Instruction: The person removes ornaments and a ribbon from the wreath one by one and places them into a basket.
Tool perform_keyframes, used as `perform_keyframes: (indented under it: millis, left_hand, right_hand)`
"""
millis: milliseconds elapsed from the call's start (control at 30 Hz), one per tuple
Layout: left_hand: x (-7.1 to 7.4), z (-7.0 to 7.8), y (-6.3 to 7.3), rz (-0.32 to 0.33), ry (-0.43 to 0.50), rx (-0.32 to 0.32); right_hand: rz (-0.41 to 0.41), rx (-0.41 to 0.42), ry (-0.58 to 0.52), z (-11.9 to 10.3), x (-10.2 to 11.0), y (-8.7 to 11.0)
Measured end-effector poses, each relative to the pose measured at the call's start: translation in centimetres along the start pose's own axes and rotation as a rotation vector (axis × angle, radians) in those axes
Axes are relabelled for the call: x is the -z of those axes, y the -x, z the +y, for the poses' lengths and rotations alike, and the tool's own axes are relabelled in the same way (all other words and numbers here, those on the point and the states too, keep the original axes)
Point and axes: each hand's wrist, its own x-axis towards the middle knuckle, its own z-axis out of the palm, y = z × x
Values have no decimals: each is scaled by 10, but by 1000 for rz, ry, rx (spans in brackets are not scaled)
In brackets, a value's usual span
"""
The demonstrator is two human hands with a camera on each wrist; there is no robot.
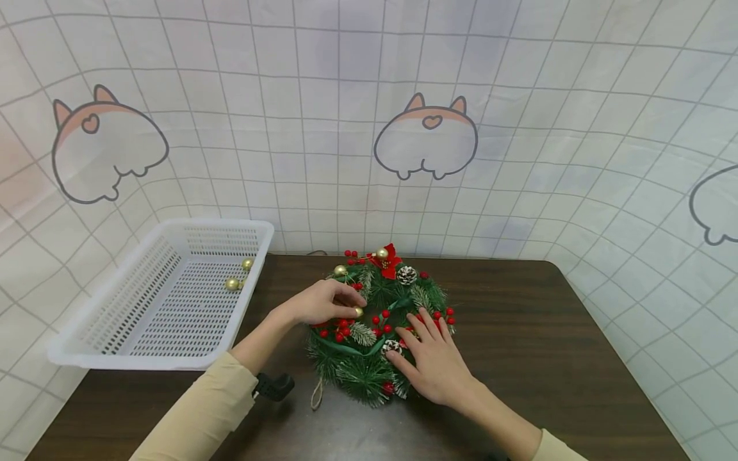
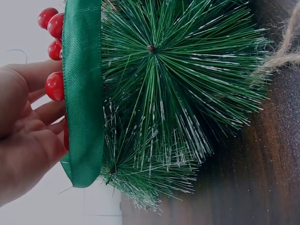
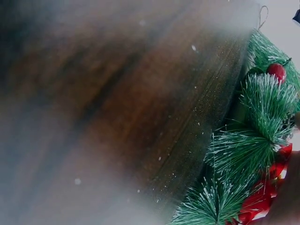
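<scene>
A green Christmas wreath (image 1: 360, 378) lies on the dark table, trimmed with red berries, snowy pinecones (image 1: 407, 275), green ribbon (image 2: 83, 93) and a red poinsettia (image 1: 387, 264). My left hand (image 1: 317, 303) pinches a small gold ball (image 1: 359, 312) over the wreath's left inner side. In the left wrist view, berries and ribbon partly cover its fingers, and the ball is hidden. Fingers spread, my right hand (image 1: 435, 365) rests on the wreath's right side, near a pinecone (image 1: 391, 347). Two more gold balls (image 1: 340, 270) sit at the wreath's upper left and top.
Left of the wreath stands a white perforated plastic basket (image 1: 268, 234) holding several gold balls (image 1: 232, 283). A twine loop (image 1: 316, 394) sticks out from the wreath's near edge onto the wooden table (image 1: 530, 333). Behind hangs a white grid-patterned curtain (image 1: 323, 160).
</scene>
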Motion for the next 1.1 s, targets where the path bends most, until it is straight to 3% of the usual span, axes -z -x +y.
perform_keyframes:
  millis: [333,833,1100]
  left_hand:
    - [0,-1,5,57,49,-40]
    - [13,0,25,172,45,-22]
    - [17,6,35,168,111,-14]
  right_hand:
    - [6,2,-3,0,0,1]
    - [10,2,-1,0,-1,1]
    - [11,11,-1,0,-1,0]
